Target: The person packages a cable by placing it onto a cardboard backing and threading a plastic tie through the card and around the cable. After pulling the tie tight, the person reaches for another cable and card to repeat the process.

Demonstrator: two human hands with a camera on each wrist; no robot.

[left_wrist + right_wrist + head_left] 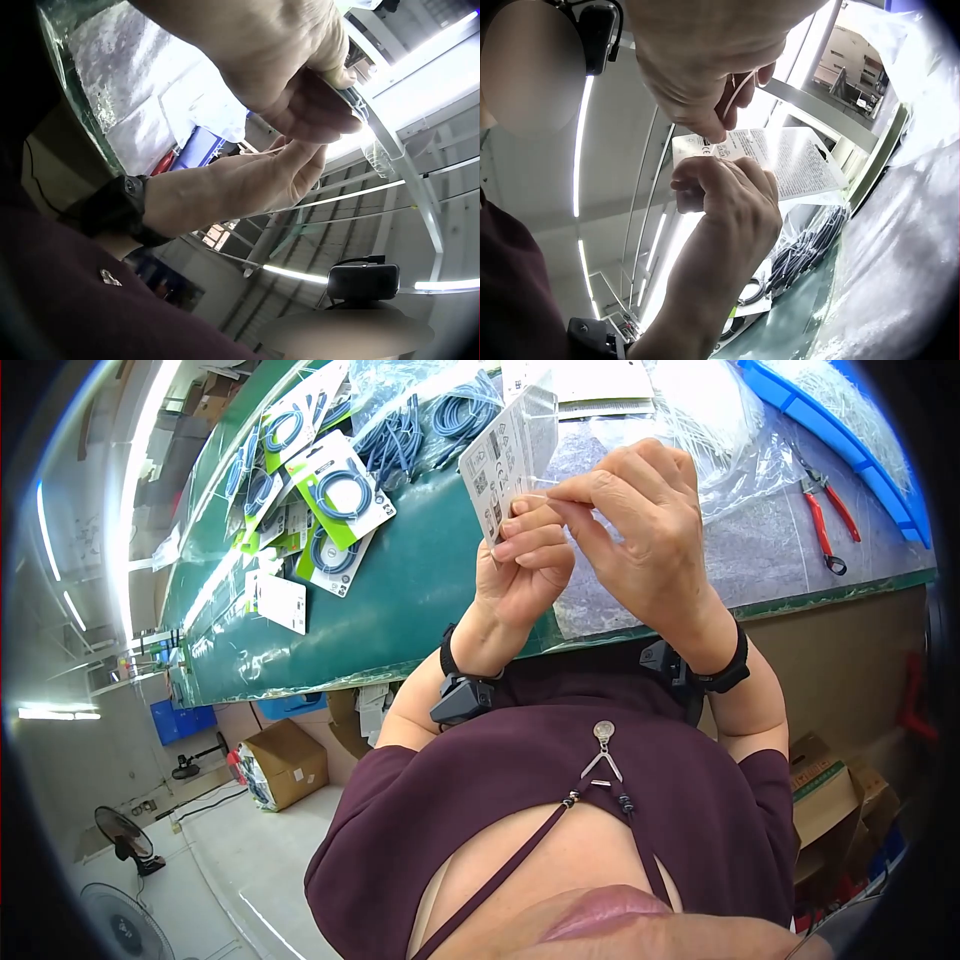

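A printed white card package [492, 472] with a clear plastic part is held upright by the left hand [525, 565], whose fingers curl over its lower edge. The right hand [645, 520] pinches a thin pale strand [739, 94] close to the card's edge, thumb against forefinger. In the right wrist view the card [791, 161] shows dense small print, with the left hand [731, 195] gripping it below and the right hand [705, 67] above. The left wrist view shows the left hand [277, 60] over the right hand [255, 180]; the card is mostly hidden there.
Carded blue cables [342, 495] lie piled at the left on the green table [420, 560]. Loose coiled cables [392, 440] sit in clear plastic behind. At the right are red-handled pliers [820, 525], a blue tray [850, 445] and clear bags holding pale strands [700, 405].
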